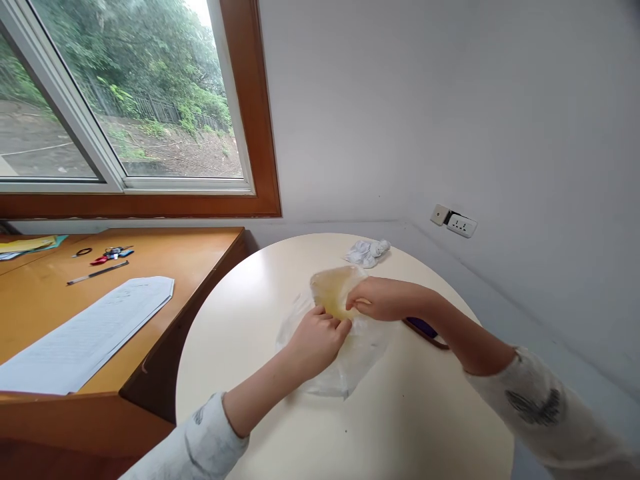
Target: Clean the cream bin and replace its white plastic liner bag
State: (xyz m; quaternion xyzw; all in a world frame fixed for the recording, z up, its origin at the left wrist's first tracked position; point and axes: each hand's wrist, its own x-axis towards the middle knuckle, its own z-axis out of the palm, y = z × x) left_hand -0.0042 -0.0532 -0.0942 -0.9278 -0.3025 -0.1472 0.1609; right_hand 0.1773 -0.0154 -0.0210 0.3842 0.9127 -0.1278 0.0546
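Note:
A clear, crumpled plastic bag (357,363) lies spread on the round table (235,320). Toward its far end is something pale yellow (330,285), perhaps a filled pouch or liquid; its kind is unclear. My left hand (316,339) is closed at the near edge of the yellow part, fingers curled on the plastic. Just right of it, my right hand (379,298) pinches the plastic by the yellow part's right side. Between the fingertips of the two hands there is a small gap. What lies beneath my fingers is hidden.
A crumpled white plastic bag (368,253) sits at the table's far edge. Under my right forearm is a dark flat object (423,327) with a brown rim, partly hidden. The wooden desk (200,257) at left bears papers (95,333), a pen (97,273) and keys (116,253).

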